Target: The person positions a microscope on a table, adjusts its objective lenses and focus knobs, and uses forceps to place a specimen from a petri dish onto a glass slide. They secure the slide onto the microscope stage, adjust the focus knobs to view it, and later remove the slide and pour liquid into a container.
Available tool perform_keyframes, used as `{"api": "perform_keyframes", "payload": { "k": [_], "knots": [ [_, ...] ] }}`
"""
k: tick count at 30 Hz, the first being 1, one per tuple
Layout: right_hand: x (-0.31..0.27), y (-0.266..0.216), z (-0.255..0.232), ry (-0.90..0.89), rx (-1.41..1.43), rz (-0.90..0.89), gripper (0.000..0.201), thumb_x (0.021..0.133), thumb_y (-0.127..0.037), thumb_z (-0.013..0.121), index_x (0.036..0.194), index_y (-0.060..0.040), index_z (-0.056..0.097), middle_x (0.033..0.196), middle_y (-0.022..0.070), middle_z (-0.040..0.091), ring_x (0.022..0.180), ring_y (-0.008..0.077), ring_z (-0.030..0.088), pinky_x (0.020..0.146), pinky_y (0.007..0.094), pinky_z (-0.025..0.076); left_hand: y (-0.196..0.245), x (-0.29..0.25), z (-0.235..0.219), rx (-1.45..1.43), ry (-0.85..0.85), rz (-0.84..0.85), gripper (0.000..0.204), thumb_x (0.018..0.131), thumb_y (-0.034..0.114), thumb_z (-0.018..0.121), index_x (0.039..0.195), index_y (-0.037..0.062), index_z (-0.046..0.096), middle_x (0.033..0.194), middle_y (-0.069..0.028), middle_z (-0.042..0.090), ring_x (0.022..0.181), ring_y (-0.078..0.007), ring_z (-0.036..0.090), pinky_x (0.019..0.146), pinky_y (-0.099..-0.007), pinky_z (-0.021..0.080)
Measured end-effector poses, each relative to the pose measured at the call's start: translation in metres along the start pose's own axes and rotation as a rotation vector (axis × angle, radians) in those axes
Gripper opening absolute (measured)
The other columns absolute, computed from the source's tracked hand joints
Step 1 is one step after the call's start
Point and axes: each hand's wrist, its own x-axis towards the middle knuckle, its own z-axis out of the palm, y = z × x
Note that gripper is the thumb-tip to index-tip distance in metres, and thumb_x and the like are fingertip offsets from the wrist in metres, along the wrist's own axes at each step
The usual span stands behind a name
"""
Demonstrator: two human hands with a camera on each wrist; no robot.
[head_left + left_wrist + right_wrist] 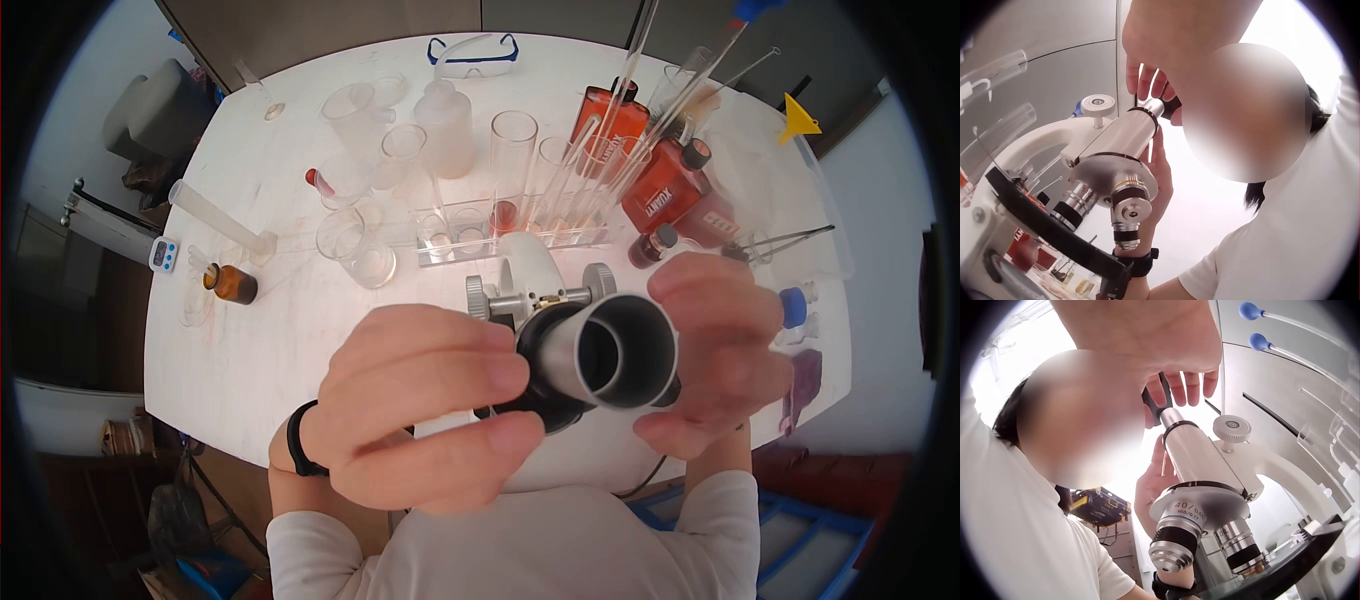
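Observation:
A white microscope (535, 265) stands right before the person, its eyepiece (610, 350) pointing up into the head view. The left hand (430, 400) pinches the eyepiece's left side, two fingertips above and the thumb below. Close around its right side, the right hand (720, 350) is blurred, with bent fingers and thumb spread apart. Whether it grips cannot be told. In the right wrist view, its fingers and thumb overlap the black eyecup (1163, 394). Below the tube hang objective lenses (1175, 540), over the dark stage (1060, 228). A focus knob (1099, 105) sticks out at the side.
Behind the microscope stands a rack (470, 245) of test tubes. Red bottles (665, 185) and a small dark bottle (655, 245) stand at the right. Further left are a plastic wash bottle (443, 130), beakers (340, 235), a brown bottle (235, 285) and a measuring cylinder (225, 220).

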Motion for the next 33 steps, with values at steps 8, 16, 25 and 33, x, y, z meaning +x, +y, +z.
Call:
{"api": "perform_keyframes", "payload": {
  "k": [8,16,25,33],
  "knots": [
    [-0.002,-0.006,0.010,0.018,0.088,0.119,0.043,0.059,-0.004,0.063,0.102,-0.0005,0.059,0.100,0.0153,0.055,0.087,0.0297,0.055,0.074,0.0356,0.044,-0.006,0.009,-0.036,-0.110,-0.514,-0.200,0.052,0.067,0.019,0.064,0.113,0.0026,0.047,0.105,-0.0150,0.050,0.096,-0.0277,0.050,0.081,-0.0376,0.039],
    [-0.004,-0.007,-0.002,-0.209,0.002,0.181,0.046,0.063,-0.003,0.063,0.108,0.0003,0.054,0.109,0.0162,0.044,0.095,0.0265,0.049,0.079,0.0350,0.042,-0.004,0.007,-0.035,-0.378,-0.446,-0.519,0.047,0.068,0.023,0.064,0.110,0.0044,0.052,0.105,-0.0130,0.050,0.102,-0.0268,0.047,0.086,-0.0389,0.037],
    [-0.005,0.004,0.003,-0.036,-0.153,-0.062,0.045,0.061,-0.005,0.065,0.105,-0.0047,0.054,0.101,0.0141,0.053,0.090,0.0285,0.053,0.071,0.0354,0.043,-0.014,0.006,-0.032,-0.494,-0.399,-0.444,0.059,0.064,0.005,0.061,0.119,-0.0027,0.044,0.110,-0.0196,0.053,0.106,-0.0300,0.050,0.092,-0.0406,0.037],
    [-0.011,0.005,0.002,-0.091,-0.507,-0.331,0.028,0.060,-0.006,0.068,0.087,-0.0122,0.062,0.092,0.0063,0.057,0.078,0.0202,0.055,0.064,0.0318,0.042,-0.019,0.004,-0.029,-0.344,-0.528,-0.477,0.056,0.068,0.012,0.069,0.118,-0.0011,0.046,0.119,-0.0174,0.050,0.113,-0.0302,0.046,0.095,-0.0398,0.035]
  ]
}}
